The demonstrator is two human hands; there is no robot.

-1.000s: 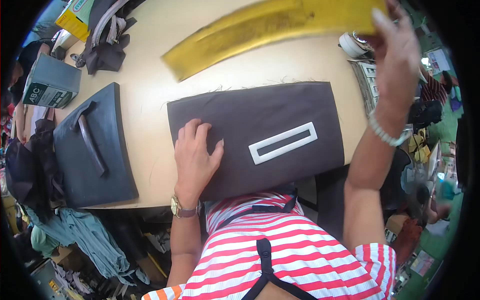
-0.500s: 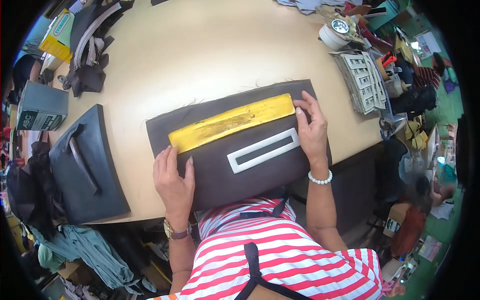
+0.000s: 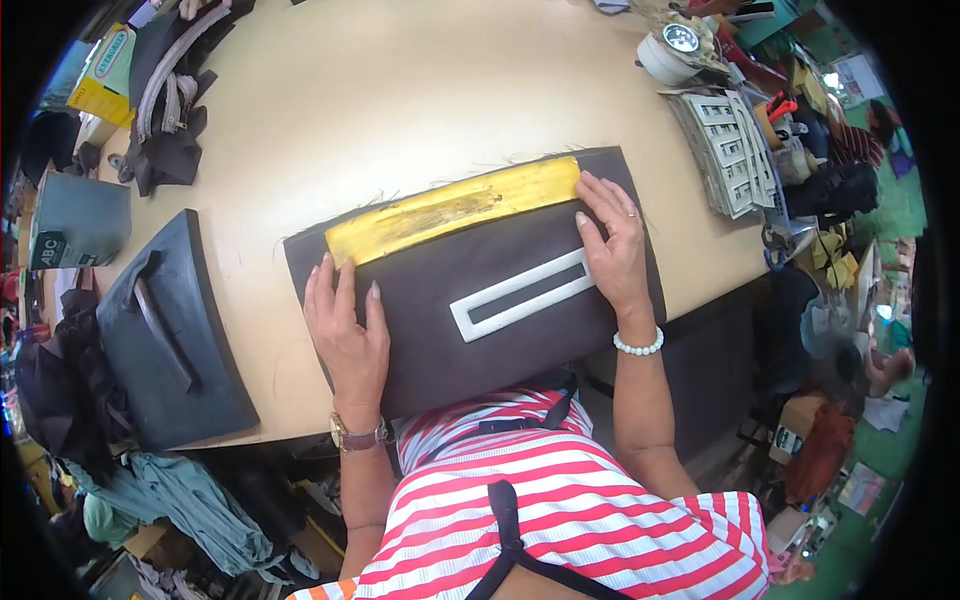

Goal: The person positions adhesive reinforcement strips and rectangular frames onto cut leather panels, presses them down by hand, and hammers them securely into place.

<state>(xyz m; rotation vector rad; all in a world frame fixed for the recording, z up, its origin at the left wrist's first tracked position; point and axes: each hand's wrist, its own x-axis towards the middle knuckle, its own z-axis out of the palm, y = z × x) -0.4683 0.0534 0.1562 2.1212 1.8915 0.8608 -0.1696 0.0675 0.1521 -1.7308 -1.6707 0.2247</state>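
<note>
A dark brown sheet [image 3: 440, 350] with frayed threads at its far edge lies at the table's near side. Along that far edge rests a yellow bar [image 3: 455, 210] with worn brown patches. My left hand [image 3: 347, 335] has its fingers apart, the fingertips touching the bar's left end. At the right end, my right hand [image 3: 614, 245] rests spread, fingertips on the bar's corner. A white rectangular frame [image 3: 525, 294] lies flat on the sheet below the bar, its right end beside my right hand.
On the left of the table [image 3: 400, 90] are a dark panel with a handle [image 3: 170, 340], a grey box [image 3: 80, 220], a yellow-green box [image 3: 105, 75] and dark zippered cloth [image 3: 165, 150]. A stack of pale templates [image 3: 722, 150] and a white tape roll [image 3: 668, 60] stand right.
The yellow bar has moved away from me to the sheet's far edge. Both hands have moved forward with it, and my right fingers have shifted onto its near right corner.
</note>
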